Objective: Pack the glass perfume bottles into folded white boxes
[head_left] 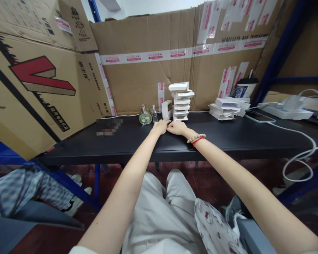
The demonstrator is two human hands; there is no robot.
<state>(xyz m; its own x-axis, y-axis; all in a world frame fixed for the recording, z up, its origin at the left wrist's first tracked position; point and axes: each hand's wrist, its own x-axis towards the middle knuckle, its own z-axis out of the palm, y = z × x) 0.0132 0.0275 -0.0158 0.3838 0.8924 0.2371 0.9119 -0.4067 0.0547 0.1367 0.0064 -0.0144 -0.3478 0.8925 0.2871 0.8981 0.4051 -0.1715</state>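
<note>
My left hand (161, 126) rests low over the black desk with its fingers stretched out, just in front of a small white box (166, 110) standing upright. Beside it, close to touching, my right hand (177, 127) is closed with the fingers curled under; whatever it may hold is hidden. Behind my right hand rises a stack of flat white cartons (181, 102). Left of the upright box stand a slim clear glass bottle (154, 115) and a round bottle with green on it (145, 118), which look like perfume bottles.
Folded white cartons (225, 107) lie right of the stack, near a lidded paper cup (245, 88). A phone (259, 117), a power strip (286, 110) and loose white cables sit at the right. Large cardboard (145, 77) walls the back. Another person's legs (53, 190) show lower left.
</note>
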